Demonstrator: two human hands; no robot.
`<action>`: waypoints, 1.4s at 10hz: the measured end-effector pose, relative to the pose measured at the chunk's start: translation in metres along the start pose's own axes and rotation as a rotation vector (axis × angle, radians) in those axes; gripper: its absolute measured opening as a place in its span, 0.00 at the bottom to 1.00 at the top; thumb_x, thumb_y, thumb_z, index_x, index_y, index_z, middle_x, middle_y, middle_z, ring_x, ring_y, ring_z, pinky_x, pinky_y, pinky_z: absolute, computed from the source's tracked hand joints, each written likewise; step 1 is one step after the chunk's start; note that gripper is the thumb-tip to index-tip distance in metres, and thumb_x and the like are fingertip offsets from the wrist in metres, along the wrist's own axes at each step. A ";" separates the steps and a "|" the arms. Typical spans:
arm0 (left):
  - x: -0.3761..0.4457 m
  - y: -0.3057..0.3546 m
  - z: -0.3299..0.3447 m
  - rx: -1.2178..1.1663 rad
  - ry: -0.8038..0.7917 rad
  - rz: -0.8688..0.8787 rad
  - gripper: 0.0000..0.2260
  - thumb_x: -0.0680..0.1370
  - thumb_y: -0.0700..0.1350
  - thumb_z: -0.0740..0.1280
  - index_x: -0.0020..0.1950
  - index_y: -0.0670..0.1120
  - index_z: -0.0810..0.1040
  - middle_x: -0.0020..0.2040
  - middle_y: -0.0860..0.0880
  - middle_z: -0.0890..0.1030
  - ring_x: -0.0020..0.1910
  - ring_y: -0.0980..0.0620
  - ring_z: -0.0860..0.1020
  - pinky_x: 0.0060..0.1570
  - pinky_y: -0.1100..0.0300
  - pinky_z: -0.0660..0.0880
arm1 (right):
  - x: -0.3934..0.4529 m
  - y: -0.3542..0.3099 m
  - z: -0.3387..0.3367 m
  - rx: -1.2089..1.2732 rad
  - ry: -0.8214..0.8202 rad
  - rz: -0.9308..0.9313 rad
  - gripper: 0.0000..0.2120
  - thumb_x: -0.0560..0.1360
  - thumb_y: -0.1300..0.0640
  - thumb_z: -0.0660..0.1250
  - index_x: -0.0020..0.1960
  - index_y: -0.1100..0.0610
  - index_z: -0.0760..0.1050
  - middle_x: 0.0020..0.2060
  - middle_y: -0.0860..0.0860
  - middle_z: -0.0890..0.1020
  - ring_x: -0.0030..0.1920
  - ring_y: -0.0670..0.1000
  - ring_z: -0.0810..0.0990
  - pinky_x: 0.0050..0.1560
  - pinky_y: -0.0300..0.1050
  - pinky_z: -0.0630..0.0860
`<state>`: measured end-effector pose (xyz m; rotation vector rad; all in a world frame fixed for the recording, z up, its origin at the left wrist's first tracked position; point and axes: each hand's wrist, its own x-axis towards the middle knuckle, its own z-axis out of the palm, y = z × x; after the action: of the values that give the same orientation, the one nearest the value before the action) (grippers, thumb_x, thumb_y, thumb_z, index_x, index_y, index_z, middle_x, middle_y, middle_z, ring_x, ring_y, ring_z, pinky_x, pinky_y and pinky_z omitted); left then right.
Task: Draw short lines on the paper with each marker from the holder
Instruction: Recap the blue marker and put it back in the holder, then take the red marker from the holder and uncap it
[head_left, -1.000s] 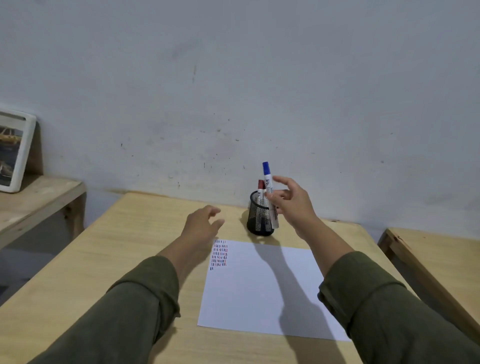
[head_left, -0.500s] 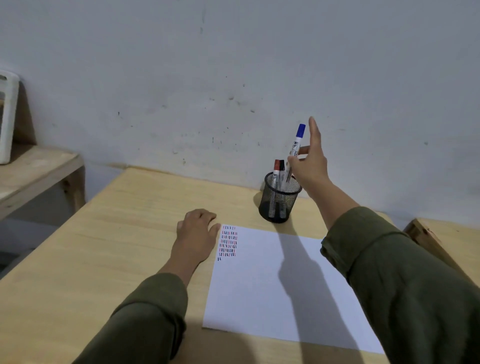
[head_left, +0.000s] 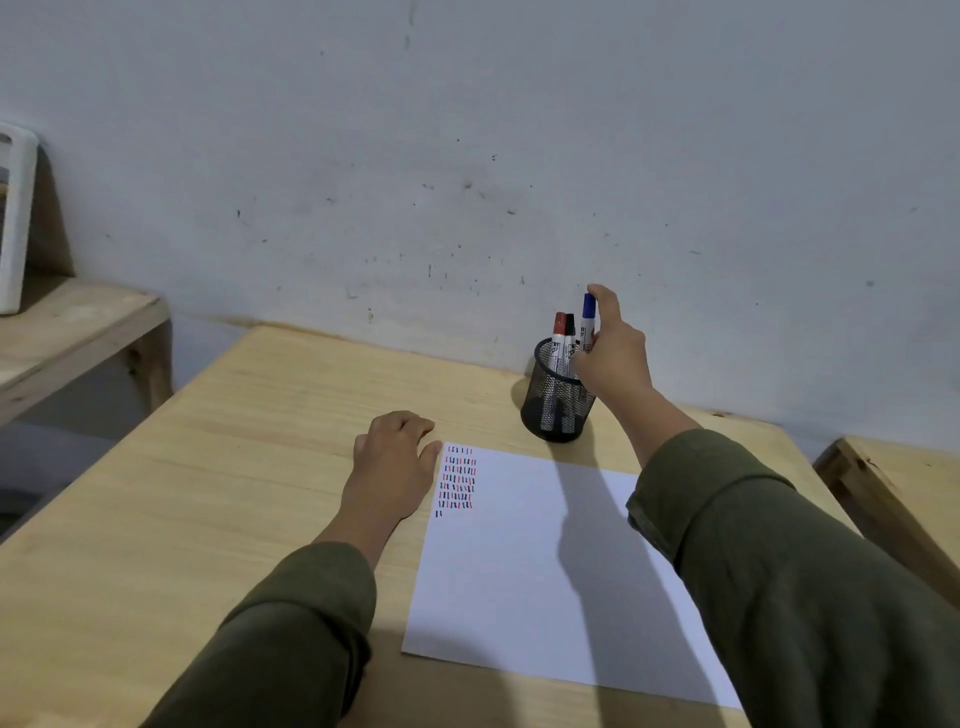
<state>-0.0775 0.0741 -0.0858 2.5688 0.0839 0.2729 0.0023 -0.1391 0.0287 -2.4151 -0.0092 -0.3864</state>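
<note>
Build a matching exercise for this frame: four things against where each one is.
Things:
1. blue-capped marker
2. left hand
3. black mesh holder
4. cluster of short drawn lines

Places:
A. top left corner of the white paper sheet
B. flat on the wooden table
C. near the wall, beyond the paper
D. in the right hand's grip

Pairs: 1-D, 2-B, 3-C, 4-A

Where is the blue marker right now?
In the head view, the blue marker stands in the black mesh holder at the table's far right, beside the red marker and black marker, with the right hand on it.
</note>
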 end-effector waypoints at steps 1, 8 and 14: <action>0.000 0.000 0.000 -0.004 -0.002 -0.001 0.17 0.80 0.51 0.57 0.67 0.48 0.71 0.68 0.49 0.70 0.70 0.51 0.63 0.67 0.54 0.58 | 0.002 0.002 0.005 -0.037 -0.019 -0.015 0.34 0.70 0.70 0.62 0.71 0.50 0.59 0.46 0.60 0.77 0.44 0.60 0.77 0.38 0.47 0.72; 0.001 0.000 0.001 -0.007 0.016 -0.006 0.17 0.79 0.51 0.58 0.66 0.49 0.72 0.67 0.50 0.71 0.69 0.50 0.64 0.67 0.54 0.59 | 0.002 0.001 0.013 -0.181 -0.027 -0.055 0.30 0.76 0.63 0.63 0.75 0.52 0.59 0.60 0.59 0.67 0.47 0.55 0.70 0.49 0.45 0.69; 0.001 -0.001 0.002 -0.013 0.031 -0.008 0.17 0.79 0.50 0.58 0.66 0.48 0.72 0.67 0.49 0.71 0.70 0.50 0.64 0.66 0.54 0.59 | -0.005 -0.006 0.012 0.002 0.004 -0.086 0.21 0.73 0.65 0.64 0.63 0.52 0.64 0.44 0.55 0.77 0.43 0.57 0.77 0.42 0.51 0.76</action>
<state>-0.0760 0.0742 -0.0880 2.5514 0.1038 0.3099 -0.0003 -0.1264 0.0229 -2.4170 -0.1118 -0.4303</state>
